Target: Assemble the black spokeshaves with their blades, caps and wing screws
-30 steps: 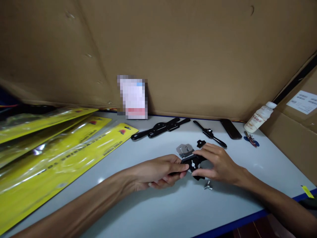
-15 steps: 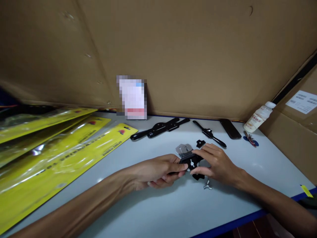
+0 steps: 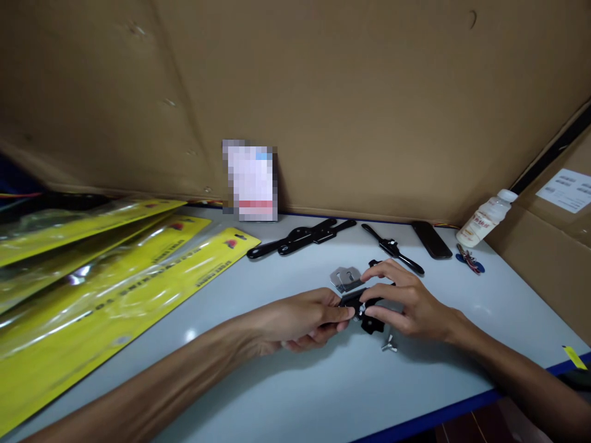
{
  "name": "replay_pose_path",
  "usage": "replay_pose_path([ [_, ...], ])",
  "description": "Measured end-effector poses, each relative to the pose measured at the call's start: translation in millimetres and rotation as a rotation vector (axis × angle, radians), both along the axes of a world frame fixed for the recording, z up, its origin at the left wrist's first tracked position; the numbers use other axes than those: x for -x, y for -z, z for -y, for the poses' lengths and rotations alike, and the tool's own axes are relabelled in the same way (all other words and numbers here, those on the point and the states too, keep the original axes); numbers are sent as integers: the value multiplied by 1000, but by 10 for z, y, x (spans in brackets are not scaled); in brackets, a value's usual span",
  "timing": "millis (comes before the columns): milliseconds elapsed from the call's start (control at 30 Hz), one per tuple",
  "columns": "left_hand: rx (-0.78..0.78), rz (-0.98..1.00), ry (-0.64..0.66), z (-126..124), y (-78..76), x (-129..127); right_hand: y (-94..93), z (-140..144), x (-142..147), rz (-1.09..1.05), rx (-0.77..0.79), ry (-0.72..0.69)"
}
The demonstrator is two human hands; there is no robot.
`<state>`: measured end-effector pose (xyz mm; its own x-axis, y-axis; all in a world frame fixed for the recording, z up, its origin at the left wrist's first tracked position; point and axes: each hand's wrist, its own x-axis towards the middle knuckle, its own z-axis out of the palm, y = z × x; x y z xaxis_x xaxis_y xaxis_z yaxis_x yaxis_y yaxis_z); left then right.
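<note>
- Black tool [image 3: 357, 303] sits between both sets of fingertips, just above the table [image 3: 323, 381].
- Left hand [image 3: 300, 320] pinches its handle end, thumb and forefinger closed on it.
- Right hand [image 3: 406, 301] curls over the tool's middle, fingertips gripping a small part there; what exactly they pinch is hidden.
- Wing screw [image 3: 388, 344] lies loose just below the right fingers, not yet fitted.
- Metal plate [image 3: 345, 278] rests just beyond the fingertips, also unattached.
- Finished-looking tools [image 3: 302, 237] lie well beyond the hands, near the cardboard.
- Judging by the loose parts, assembly looks only partly done.
</note>
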<state>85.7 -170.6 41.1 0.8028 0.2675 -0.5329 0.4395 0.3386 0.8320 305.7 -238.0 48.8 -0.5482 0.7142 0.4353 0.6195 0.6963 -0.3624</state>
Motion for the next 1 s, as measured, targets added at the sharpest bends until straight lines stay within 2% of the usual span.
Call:
replay_pose_path([
  [233,-17,0,-12,12,1,-11,47,39,67,-66,-17,-45],
  [400,-16,-8,-10,9,-6,-13,42,38,61,-7,-115,27],
  [633,-11,0,-18,3,26,-11,34,55,43,62,-154,67],
  [867,-53,52,-34,9,66,-27,-16,75,66,-145,-47,-19],
  [1000,-115,64,-56,17,97,-33,-44,39,-3,-167,-117,63],
])
